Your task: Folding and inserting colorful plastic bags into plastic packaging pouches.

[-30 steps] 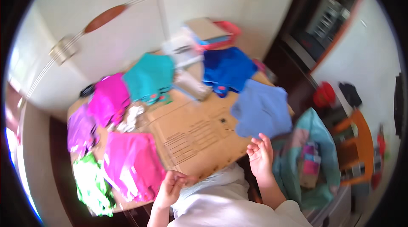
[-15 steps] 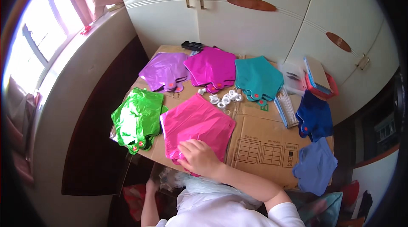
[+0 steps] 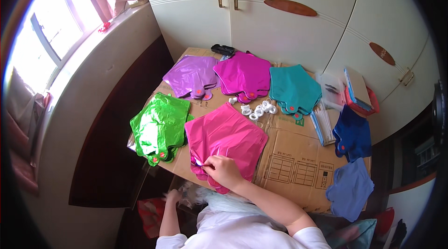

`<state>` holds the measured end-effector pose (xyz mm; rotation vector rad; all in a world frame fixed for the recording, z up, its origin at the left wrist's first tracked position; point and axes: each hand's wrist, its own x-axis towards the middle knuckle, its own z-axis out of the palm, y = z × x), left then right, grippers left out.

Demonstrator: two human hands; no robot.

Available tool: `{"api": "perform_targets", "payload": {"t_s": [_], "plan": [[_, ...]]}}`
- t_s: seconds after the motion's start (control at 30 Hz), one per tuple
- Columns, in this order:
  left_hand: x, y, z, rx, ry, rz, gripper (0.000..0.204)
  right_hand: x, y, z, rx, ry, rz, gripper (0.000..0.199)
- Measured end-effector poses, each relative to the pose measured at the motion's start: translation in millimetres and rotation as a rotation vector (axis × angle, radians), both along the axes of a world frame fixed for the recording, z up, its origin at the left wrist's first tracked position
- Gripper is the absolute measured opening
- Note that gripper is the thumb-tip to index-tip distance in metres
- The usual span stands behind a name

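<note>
A stack of flat pink foil balloons (image 3: 228,132) lies at the near side of the cardboard, with rounded tabs toward me. My right hand (image 3: 224,170) rests over its lower left part, thumb and fingers pinching the top balloon's edge. That edge is raised a little, and something pale shows beneath it. Below the table edge, my left hand (image 3: 173,196) is beside a clear plastic bag (image 3: 190,194); its fingers are blurred. White ribbon rolls (image 3: 254,110) lie just beyond the pink stack.
Around the cardboard sheet (image 3: 294,146) lie green (image 3: 161,125), lilac (image 3: 191,74), magenta (image 3: 242,74), teal (image 3: 295,88), dark blue (image 3: 353,130) and pale blue (image 3: 350,188) foil stacks. White sticks (image 3: 325,125) and a red basket (image 3: 372,102) are at the right. Cabinets (image 3: 289,39) stand behind.
My right hand has closed on the pink balloon's edge and lifted it slightly. My left hand has moved up a little beside the clear bag. The whole view has shifted slightly.
</note>
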<state>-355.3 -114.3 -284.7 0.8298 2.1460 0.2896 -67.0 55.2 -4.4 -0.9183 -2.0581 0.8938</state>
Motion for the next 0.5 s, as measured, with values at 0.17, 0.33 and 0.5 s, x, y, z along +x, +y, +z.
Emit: {"api": "perform_targets", "payload": {"t_s": [0.17,0.33,0.5], "plan": [[9.4,14.4,76.2,0.262,-0.443,0.256,0.059,9.5,12.3,9.4,-0.398,0.161,0.021,0.021],[16.3,7.4,127.6,0.303,-0.928,0.562,0.052,6.8,26.0,-13.9,-0.61,0.331,0.099,0.025],[42.7,20.8,207.2,0.424,-0.001,0.357,0.023,7.6,28.8,-10.6,-0.606,0.3,0.098,0.018]]}}
